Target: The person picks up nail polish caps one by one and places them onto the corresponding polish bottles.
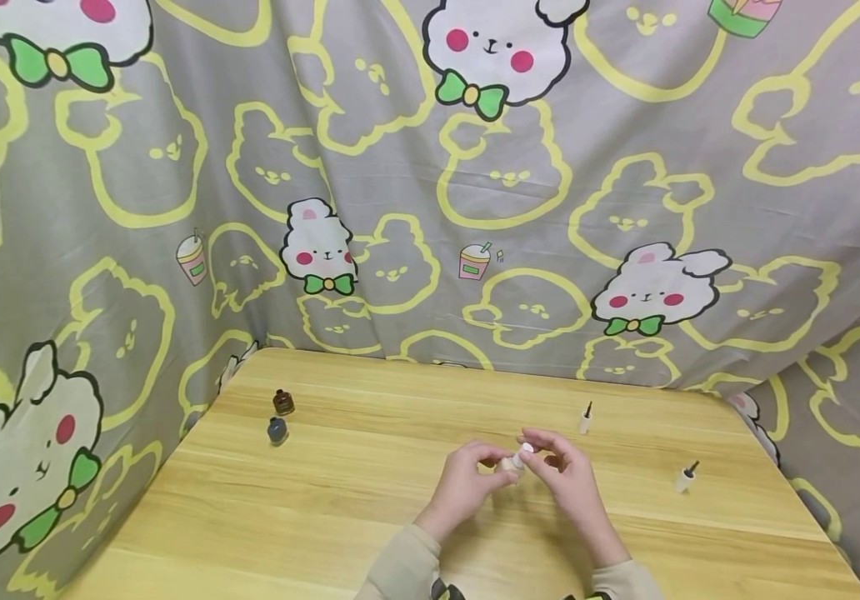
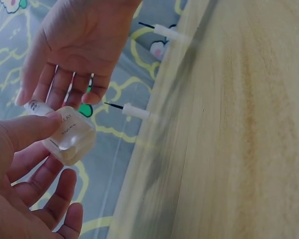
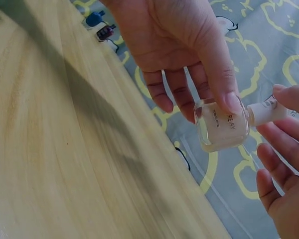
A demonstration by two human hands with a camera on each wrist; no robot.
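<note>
Cloth: a big gray cloth [image 1: 392, 179] is hanging behind the desk and along its left and right sides, showing white bunnies [image 1: 651, 287] and yellow shapes.
Desk: a wooden desk [image 1: 310, 517] is holding up all the little things that are standing apart from the hands.
Sleeves: a left sleeve [image 1: 403, 562] and a right sleeve [image 1: 628, 581], both light tan, are covering the person's arms.
Left hand: the left hand [image 1: 467, 479] is gripping the bottle, with the thumb pressing on its flat side.
Right hand: the right hand [image 1: 568, 477] is pinching the cap between thumb and finger.
Clear bottle: the clear bottle [image 3: 214, 133] is staying up between both hands, over the middle of the desk.
Blue bottle: the blue bottle [image 1: 277, 431] is standing near the desk's left edge.
Dark red bottle: the dark red bottle [image 1: 283, 403] is standing just beside the blue one, closer to the far left corner.
Far brush: a white brush [image 1: 586, 421] is standing near the far edge, dark tip pointing up.
Side brush: another white brush [image 1: 684, 479] is standing nearer the right edge, tip up too.
White cap: the white cap [image 3: 261, 113] is sitting at the clear bottle's neck, probably on it, but fingers are hiding some.
</note>
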